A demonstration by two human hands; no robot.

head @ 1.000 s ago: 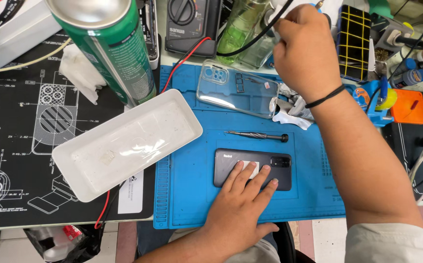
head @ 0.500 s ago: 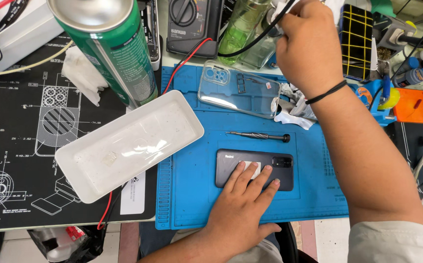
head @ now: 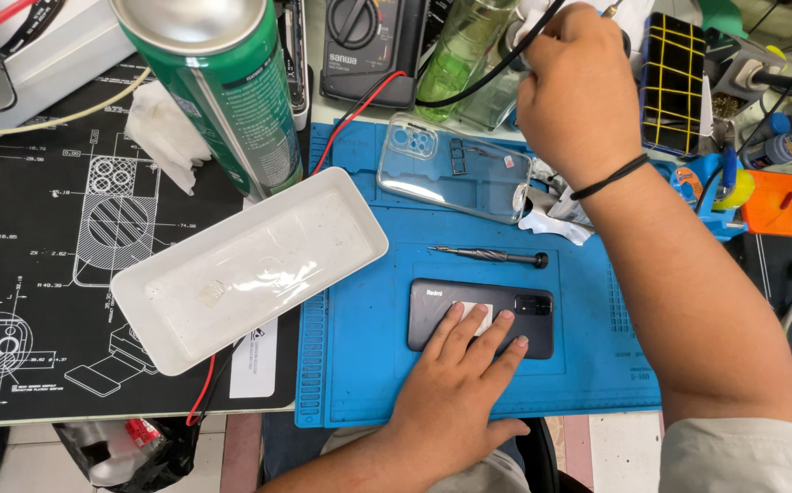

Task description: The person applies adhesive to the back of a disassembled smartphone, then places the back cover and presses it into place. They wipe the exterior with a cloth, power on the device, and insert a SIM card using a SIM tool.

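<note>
A dark grey phone (head: pixel 432 309) lies back-up on the blue work mat (head: pixel 359 347). My left hand (head: pixel 458 379) rests flat on the phone, fingers spread over its right half. My right hand (head: pixel 578 87) is raised at the far edge of the mat, closed around a white tool with a black cable (head: pixel 487 78) running off to the left. A thin black screwdriver (head: pixel 487 256) lies on the mat just beyond the phone. A clear phone case (head: pixel 455 169) lies further back, beside my right hand.
A white plastic tray (head: pixel 250 265) sits left of the mat. A tall green spray can (head: pixel 227 91) stands behind it. A black multimeter (head: pixel 369 46) with a red lead, a green bottle (head: pixel 469 46), a crumpled tissue (head: pixel 163 128) and tools crowd the back.
My right hand has shifted slightly with the tool at the back edge. My left hand stays on the phone.
</note>
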